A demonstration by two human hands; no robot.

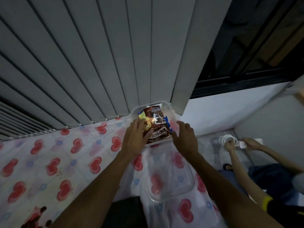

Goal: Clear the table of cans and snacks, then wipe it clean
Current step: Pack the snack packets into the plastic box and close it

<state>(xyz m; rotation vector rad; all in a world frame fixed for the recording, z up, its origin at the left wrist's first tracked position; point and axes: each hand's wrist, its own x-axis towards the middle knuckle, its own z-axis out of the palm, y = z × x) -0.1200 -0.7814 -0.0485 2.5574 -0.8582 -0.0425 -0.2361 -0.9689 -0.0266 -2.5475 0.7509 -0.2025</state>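
A brown cereal snack bag (pixel 157 121) lies in a clear plastic container (pixel 136 111) at the far edge of the table, with other packets partly hidden under it. My left hand (pixel 135 139) presses on the bag's left side, fingers curled over it. On the container's right rim rests my right hand (pixel 185 139), fingers gripping its edge. A clear plastic lid (pixel 171 176) lies flat on the heart-print tablecloth (pixel 69 155) between my forearms.
Crumbs (pixel 59 171) and a dark spill (pixel 36 216) mark the cloth at left. Vertical blinds (pixel 98 63) hang just behind the container. At right, another person's hands (pixel 238 143) hold a white cable and charger above the floor.
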